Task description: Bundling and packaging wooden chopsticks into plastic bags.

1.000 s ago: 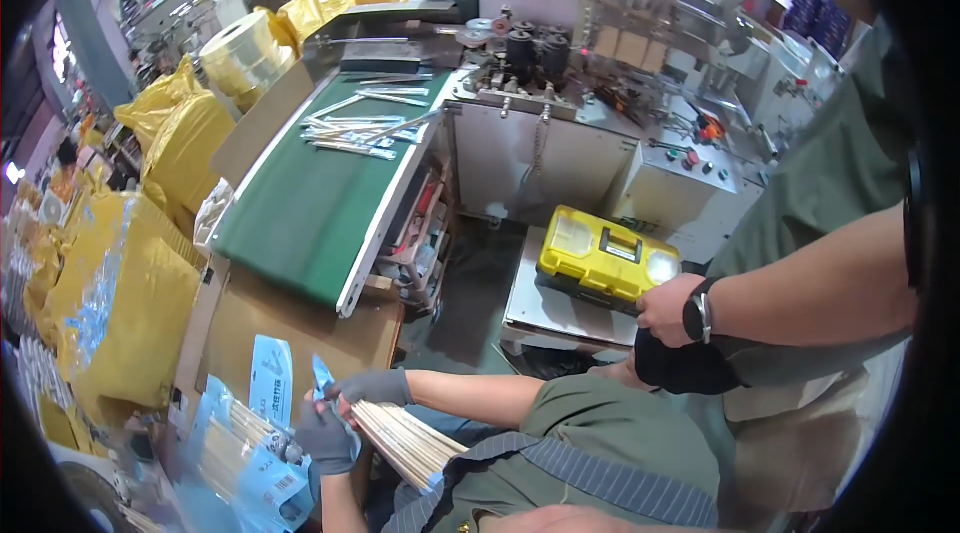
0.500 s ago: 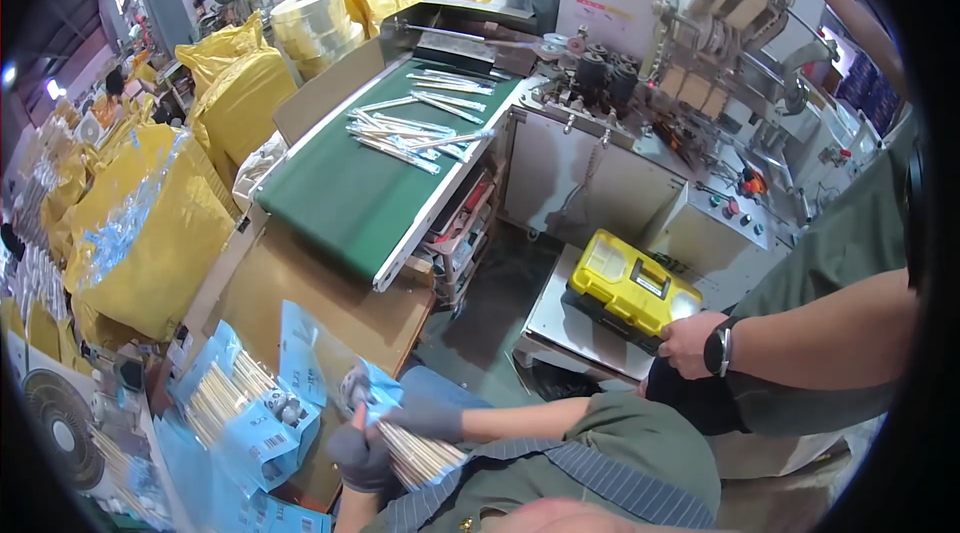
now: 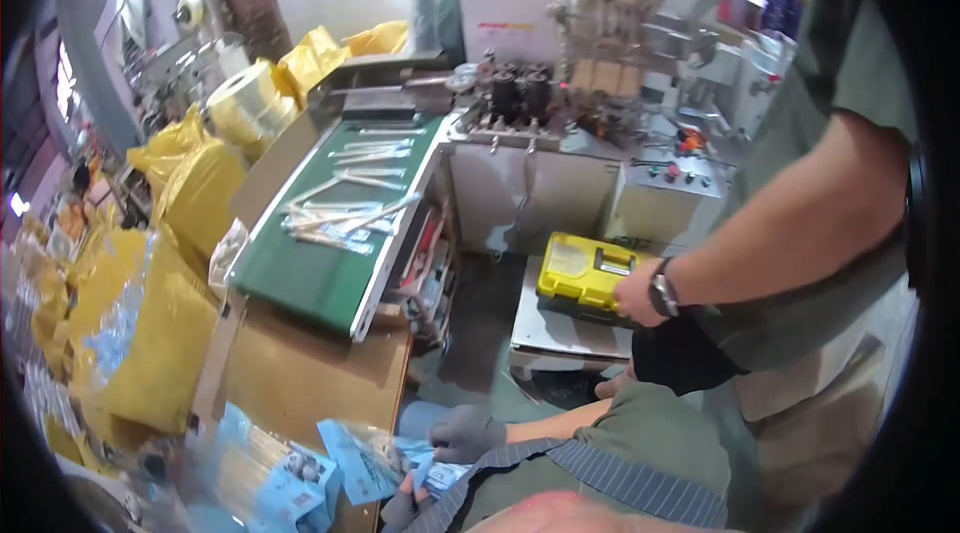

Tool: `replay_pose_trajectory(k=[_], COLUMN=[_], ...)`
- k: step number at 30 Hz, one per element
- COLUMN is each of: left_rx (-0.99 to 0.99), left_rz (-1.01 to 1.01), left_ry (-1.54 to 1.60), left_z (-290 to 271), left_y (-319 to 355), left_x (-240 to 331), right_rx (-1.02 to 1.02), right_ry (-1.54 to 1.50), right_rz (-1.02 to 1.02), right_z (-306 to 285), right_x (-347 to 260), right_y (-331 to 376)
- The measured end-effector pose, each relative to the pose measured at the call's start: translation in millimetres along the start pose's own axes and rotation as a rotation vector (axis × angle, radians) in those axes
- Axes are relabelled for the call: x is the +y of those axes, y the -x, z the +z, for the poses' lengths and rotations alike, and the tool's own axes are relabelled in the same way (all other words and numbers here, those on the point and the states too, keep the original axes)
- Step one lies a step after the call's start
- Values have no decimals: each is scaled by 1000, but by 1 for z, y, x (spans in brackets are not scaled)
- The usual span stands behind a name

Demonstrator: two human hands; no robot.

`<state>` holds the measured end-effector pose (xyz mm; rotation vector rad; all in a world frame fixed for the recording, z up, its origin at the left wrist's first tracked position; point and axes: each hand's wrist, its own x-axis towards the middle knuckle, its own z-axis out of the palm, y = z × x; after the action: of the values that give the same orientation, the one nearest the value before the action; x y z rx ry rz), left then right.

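Note:
Grey gloves cover both my hands at the bottom centre. A blue and clear plastic bag [image 3: 362,463] with a printed picture lies tilted between them, somewhat blurred; what is inside it cannot be made out. My left hand [image 3: 405,507], thumb bare, pinches the bag's lower right part near my apron. My right hand [image 3: 468,434] is closed at its upper right edge, the fingertips partly hidden. Just left of it, another blue bag [image 3: 285,493] holds a bundle of pale wooden sticks [image 3: 245,465].
Wrapped sticks [image 3: 350,218] lie on a green conveyor belt [image 3: 300,278] beyond the brown board [image 3: 290,363]. Yellow sacks [image 3: 150,323] crowd the left. On the right, a co-worker's hand [image 3: 640,293] rests at a yellow toolbox [image 3: 585,271] on a white stand. Machinery [image 3: 620,23] stands behind.
The view has swung, shifting the scene left. Both my hands and the bag are lower, nearer my lap; the bag, upright with sticks showing before, now lies tilted to the left.

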<state>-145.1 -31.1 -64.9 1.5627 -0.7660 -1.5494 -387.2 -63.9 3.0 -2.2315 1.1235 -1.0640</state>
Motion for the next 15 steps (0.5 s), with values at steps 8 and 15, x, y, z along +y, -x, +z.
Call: replay_pose_trajectory(k=[8, 15], left_rx=[237, 185], left_rz=[1076, 721], left_ry=[-517, -1160], left_z=[5, -65], left_y=[44, 59], left_x=[190, 240], right_rx=[73, -1], right_ry=[71, 214], right_rz=[-308, -278], right_z=[-19, -41], right_x=[-62, -91], right_y=[-135, -208])
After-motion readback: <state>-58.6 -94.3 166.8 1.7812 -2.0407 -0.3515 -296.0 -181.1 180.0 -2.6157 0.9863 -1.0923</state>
